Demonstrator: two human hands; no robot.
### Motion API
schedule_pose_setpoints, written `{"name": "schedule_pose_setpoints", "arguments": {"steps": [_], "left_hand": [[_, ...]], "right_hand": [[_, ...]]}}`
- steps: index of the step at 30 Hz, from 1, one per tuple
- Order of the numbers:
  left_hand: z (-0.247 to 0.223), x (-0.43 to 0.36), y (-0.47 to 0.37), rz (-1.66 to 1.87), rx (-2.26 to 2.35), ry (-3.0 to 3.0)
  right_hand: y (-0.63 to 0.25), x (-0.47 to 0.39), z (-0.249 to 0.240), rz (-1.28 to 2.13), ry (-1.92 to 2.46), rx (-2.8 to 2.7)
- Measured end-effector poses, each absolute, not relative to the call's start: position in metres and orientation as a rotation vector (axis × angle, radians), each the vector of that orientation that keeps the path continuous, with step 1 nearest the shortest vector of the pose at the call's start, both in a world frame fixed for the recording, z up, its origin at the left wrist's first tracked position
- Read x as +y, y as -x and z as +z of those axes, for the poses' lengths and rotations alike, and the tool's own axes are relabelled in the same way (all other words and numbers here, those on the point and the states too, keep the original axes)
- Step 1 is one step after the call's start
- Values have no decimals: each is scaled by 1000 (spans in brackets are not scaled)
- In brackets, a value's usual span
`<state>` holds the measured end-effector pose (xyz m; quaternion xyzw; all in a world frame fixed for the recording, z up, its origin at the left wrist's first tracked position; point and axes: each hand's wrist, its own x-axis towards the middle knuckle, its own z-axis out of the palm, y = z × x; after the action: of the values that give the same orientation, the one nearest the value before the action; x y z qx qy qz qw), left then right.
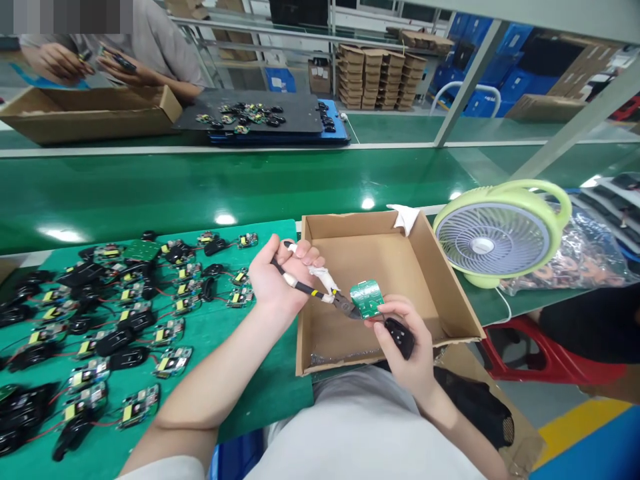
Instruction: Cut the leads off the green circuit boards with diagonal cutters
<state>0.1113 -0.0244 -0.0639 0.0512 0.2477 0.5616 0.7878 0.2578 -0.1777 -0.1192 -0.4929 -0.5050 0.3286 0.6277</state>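
Observation:
My left hand (285, 273) is closed around the handles of diagonal cutting pliers (320, 293), one handle black with yellow marks, the other wrapped in white. The jaws reach the lower left edge of a green circuit board (367, 298). Between the fingers of my right hand (407, 340) is that board, along with a black plastic part (399, 337) just below it. Whether the jaws bite on anything cannot be made out. Both hands are over an open cardboard box (390, 247), with small clippings along its near inner edge.
Many wired circuit boards with black parts (130, 320) cover the green mat at left. A lime-green fan (495, 233) stands right of the box, beside a plastic bag of parts (580, 267). Across the bench a co-worker (155, 40) handles pieces above another cardboard box (95, 117).

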Motion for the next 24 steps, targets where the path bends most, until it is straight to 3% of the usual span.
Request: {"name": "schedule_pose_setpoints", "arguments": {"steps": [18, 24], "left_hand": [[-65, -24, -109, 1197, 517, -126], [-60, -26, -106, 1233, 457, -182]], "right_hand": [[-257, -178, -127, 575, 1114, -1265], [-258, -175, -122, 736, 1081, -1137]]}}
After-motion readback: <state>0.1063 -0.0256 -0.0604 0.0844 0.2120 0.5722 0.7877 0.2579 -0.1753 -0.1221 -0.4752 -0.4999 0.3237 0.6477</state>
